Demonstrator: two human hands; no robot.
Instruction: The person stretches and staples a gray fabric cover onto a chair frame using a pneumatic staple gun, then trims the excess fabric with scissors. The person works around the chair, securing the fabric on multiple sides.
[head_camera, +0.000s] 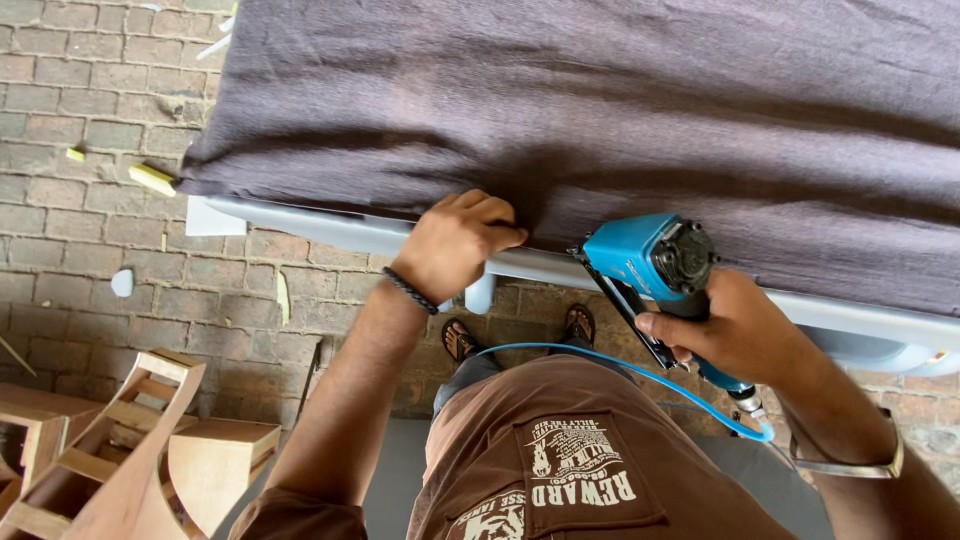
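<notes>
Left hand (455, 245) pinches dark fabric (600, 110) at frame centre; right hand (745, 335) grips blue staple gun (650, 262), centre-right.

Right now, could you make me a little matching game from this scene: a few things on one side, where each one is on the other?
Things:
1. blue pneumatic staple gun
2. dark brown woven fabric
3. bare wooden frame pieces
4. black braided wristband

Places:
A. on the brick floor, lower left
B. held in the right hand
C. around the wrist of the left hand
D. draped over the grey frame edge

Pairs: 1-B, 2-D, 3-A, 4-C
</notes>
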